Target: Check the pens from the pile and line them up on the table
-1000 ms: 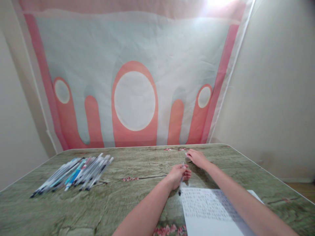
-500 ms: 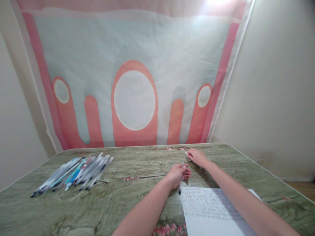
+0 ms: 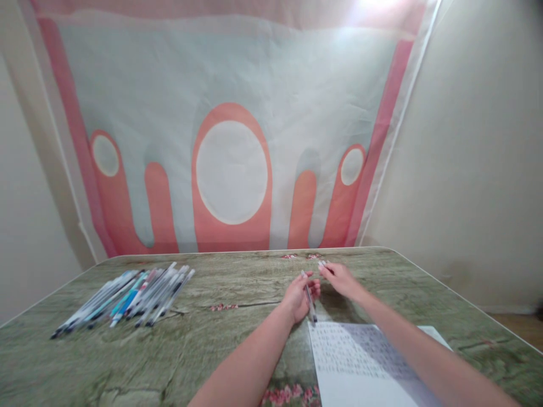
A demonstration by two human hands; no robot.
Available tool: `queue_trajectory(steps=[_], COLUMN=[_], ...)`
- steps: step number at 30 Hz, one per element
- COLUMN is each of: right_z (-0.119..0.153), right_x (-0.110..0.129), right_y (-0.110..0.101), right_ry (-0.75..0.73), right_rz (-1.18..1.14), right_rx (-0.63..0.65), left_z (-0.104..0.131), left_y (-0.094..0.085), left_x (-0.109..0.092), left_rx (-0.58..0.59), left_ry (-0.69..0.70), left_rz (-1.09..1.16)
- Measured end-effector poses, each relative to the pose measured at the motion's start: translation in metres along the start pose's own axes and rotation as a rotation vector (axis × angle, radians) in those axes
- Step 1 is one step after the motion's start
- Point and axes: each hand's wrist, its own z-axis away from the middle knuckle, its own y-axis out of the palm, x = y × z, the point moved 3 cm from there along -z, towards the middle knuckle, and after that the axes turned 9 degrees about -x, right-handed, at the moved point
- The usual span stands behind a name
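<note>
A clear pen with a dark tip (image 3: 310, 299) lies across the fingers of my left hand (image 3: 298, 297), its lower end by the top left corner of a handwritten sheet of paper (image 3: 352, 353). The thumb rests against the pen and the other fingers are curled loosely. Just beyond and to the right, my right hand (image 3: 338, 278) pinches a small whitish piece (image 3: 323, 264), too small to identify. My right forearm passes over the sheet and shades part of the writing.
Many pens and markers (image 3: 136, 294) lie in a loose pile on the left of the wood-patterned table (image 3: 203, 350). A pink and grey patterned cloth (image 3: 280, 85) hangs behind the table's far edge.
My left hand has shifted slightly left and up, and the pen in it now tilts the other way. My right hand has come a little lower, nearer the left hand.
</note>
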Motion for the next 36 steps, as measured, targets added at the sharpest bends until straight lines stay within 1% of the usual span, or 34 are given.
queue_trajectory(steps=[2, 4, 5, 8, 10, 12, 15, 18, 20, 23, 25, 29, 33, 36], right_z=[0.015, 0.029, 0.035, 0.046, 0.048, 0.048, 0.046, 0.042, 0.041, 0.040, 0.040, 0.041, 0.041, 0.041], right_x=[0.016, 0.029, 0.035, 0.045, 0.047, 0.046, 0.040, 0.032, 0.026, 0.018, 0.015, 0.015, 0.019, 0.022], right_y=[0.008, 0.014, 0.017, 0.020, 0.020, 0.019, 0.020, 0.022, 0.024, 0.027, 0.029, 0.029, 0.024, 0.019], right_ry=[0.045, 0.074, 0.065, -0.014, -0.055, -0.065, -0.019, 0.059, 0.132, 0.255, 0.294, 0.276, 0.209, 0.153], right_rz=[-0.152, -0.222, -0.238, -0.199, -0.165, -0.167, -0.216, -0.290, -0.354, -0.485, -0.558, -0.575, -0.494, -0.420], right_rx=[0.071, 0.111, 0.152, 0.225, 0.233, 0.221, 0.170, 0.111, 0.086, 0.105, 0.122, 0.082, 0.036, -0.031], left_z=[-0.002, -0.004, -0.005, -0.007, -0.008, -0.008, -0.008, -0.006, -0.005, -0.004, -0.004, -0.005, -0.005, -0.004], left_y=[-0.002, -0.004, -0.005, -0.008, -0.010, -0.011, -0.010, -0.006, -0.004, -0.004, -0.004, -0.005, -0.006, -0.006], left_x=[-0.008, -0.014, -0.016, -0.021, -0.022, -0.023, -0.020, -0.012, -0.009, -0.008, -0.009, -0.011, -0.011, -0.011], left_rx=[-0.013, -0.017, -0.018, -0.030, -0.046, -0.065, -0.069, -0.019, 0.006, 0.005, 0.007, 0.021, 0.023, 0.009], left_ry=[0.081, 0.151, 0.180, 0.247, 0.278, 0.290, 0.266, 0.232, 0.234, 0.270, 0.285, 0.290, 0.299, 0.301], left_rz=[0.100, 0.164, 0.186, 0.229, 0.246, 0.231, 0.125, -0.018, -0.071, -0.049, -0.019, -0.017, -0.008, -0.009])
